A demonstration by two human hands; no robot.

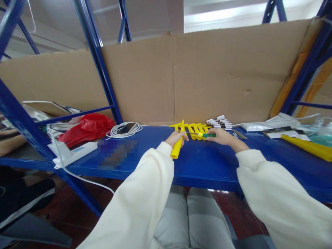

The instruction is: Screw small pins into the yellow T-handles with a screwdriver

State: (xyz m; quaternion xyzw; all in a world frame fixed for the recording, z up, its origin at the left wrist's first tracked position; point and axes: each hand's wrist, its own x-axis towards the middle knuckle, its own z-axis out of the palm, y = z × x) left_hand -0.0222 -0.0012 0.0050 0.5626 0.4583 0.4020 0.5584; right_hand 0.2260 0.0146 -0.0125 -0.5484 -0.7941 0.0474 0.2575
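Note:
My left hand (175, 138) is closed around a yellow part (176, 148) with a wide tubular lower end and a cross-shaped top. My right hand (218, 136) grips the green and yellow handle of a screwdriver (209, 135), whose thin shaft points left at the yellow part. Whether its tip touches the part is too small to tell. Just behind the hands, several similar yellow parts (193, 128) lie in a row on the blue table (202, 166). Several white pieces with black bands (220, 122) are stacked beyond my right hand.
On the left are a coiled white cable (124, 130) over a phone, a red bag (86, 129) and a white power strip (80, 154). A yellow cone (308, 147) and plastic packaging (269, 122) lie right. Cardboard (207, 76) stands behind; a person's arm (10, 143) shows far left.

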